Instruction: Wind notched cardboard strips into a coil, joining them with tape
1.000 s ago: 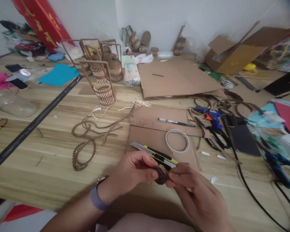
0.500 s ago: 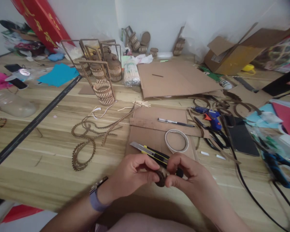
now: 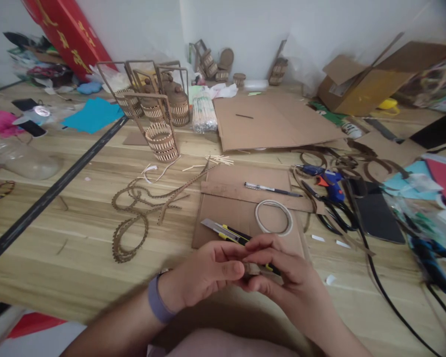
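Both of my hands meet low in the middle of the view, over the front edge of a wooden table. My left hand and my right hand pinch a small brown cardboard coil between their fingertips; the fingers hide most of it. A purple watch band sits on my left wrist. Just behind the hands lies a yellow and black utility knife with its blade out, on a cardboard sheet. A white ring and a pen rest on the same sheet.
Long corrugated cardboard strips curl to the left. Small cardboard baskets with frames stand behind. A large flat cardboard and an open box lie at the back right. A blue glue gun, scissors, black cables and a black rail are nearby.
My hands have closed more tightly over the coil, with the right fingers now folded across it. The view has shifted slightly.
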Demonstrator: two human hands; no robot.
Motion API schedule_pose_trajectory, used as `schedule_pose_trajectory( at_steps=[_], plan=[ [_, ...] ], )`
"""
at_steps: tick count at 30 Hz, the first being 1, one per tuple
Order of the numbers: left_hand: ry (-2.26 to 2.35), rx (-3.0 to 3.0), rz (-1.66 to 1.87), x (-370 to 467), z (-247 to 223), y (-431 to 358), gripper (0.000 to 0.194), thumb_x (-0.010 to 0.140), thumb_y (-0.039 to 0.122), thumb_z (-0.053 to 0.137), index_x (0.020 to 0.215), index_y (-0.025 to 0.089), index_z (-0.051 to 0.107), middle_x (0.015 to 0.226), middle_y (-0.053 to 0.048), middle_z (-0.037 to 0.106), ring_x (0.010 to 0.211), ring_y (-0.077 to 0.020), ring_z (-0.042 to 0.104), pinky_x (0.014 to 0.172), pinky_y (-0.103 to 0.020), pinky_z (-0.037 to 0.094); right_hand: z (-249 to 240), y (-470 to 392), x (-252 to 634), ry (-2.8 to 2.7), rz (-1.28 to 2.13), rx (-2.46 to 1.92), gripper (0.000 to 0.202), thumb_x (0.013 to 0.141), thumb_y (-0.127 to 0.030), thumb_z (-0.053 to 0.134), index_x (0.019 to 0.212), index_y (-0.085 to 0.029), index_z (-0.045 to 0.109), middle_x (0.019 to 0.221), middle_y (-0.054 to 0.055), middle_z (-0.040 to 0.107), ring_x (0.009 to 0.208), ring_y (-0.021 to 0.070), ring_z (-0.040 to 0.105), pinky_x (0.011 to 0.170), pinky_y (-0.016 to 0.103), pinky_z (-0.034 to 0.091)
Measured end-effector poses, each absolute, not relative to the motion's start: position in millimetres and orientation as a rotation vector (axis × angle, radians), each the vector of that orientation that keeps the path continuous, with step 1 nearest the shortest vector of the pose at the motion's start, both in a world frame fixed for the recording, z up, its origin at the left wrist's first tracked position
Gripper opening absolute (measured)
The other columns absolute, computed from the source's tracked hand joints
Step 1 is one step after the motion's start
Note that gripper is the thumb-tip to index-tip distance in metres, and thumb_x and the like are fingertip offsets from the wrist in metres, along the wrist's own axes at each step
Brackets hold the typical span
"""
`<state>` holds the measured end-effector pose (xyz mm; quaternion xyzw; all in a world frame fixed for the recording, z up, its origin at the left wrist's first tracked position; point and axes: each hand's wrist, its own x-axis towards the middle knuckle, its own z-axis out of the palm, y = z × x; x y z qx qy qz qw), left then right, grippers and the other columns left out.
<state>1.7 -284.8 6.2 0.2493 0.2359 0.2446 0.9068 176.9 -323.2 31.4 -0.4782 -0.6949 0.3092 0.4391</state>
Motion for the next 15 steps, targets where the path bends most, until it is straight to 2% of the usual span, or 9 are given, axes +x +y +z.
schedule_pose_trajectory(
  at_steps=[3, 5, 9, 15],
  plan=[
    [0.482, 0.511, 0.499, 1.1, 7.2, -283.4, 0.05, 0.058, 0.038, 0.092, 0.099, 0.015, 0.075, 0.092, -0.005, 0.069, 0.077, -0.012, 0.062, 0.073, -0.022, 0.048, 32.3, -323.4, 177.5, -1.729, 0.819, -1.19, 0.019, 0.086, -0.041, 0.069, 0.083, -0.023, 0.074, 0.095, 0.007, 0.068, 0.089, 0.019, 0.068, 0.076, 0.03, 0.059],
    [0.479, 0.556, 0.452, -0.5, 9.1, -282.1, 0.049, 0.058, 0.04, 0.092, 0.097, 0.014, 0.075, 0.087, -0.004, 0.069, 0.074, -0.0112, 0.062, 0.073, -0.022, 0.047, 35.2, -323.9, 178.2, -1.768, 0.819, -1.181, 0.015, 0.085, -0.037, 0.071, 0.079, -0.023, 0.073, 0.096, 0.008, 0.068, 0.091, 0.0196, 0.068, 0.077, 0.031, 0.059],
    [0.408, 0.669, 0.269, -4.4, 13.5, -277.4, 0.046, 0.061, 0.047, 0.088, 0.09, 0.014, 0.073, 0.073, 0.0, 0.065, 0.063, -0.0105, 0.06, 0.069, -0.024, 0.048, 41.6, -326.4, 182.7, -1.869, 0.887, -1.134, 0.013, 0.084, -0.032, 0.072, 0.075, -0.023, 0.072, 0.1, 0.01, 0.069, 0.104, 0.0238, 0.066, 0.072, 0.028, 0.061],
    [0.373, 0.743, 0.181, -6.7, 20.0, -272.7, 0.049, 0.062, 0.054, 0.085, 0.084, 0.014, 0.068, 0.077, -0.001, 0.063, 0.065, -0.0121, 0.059, 0.067, -0.025, 0.046, 32.7, -323.9, 192.0, -1.955, 0.913, -1.157, 0.008, 0.085, -0.034, 0.071, 0.09, -0.028, 0.075, 0.112, 0.009, 0.067, 0.102, 0.0234, 0.069, 0.074, 0.03, 0.062]
  ],
)
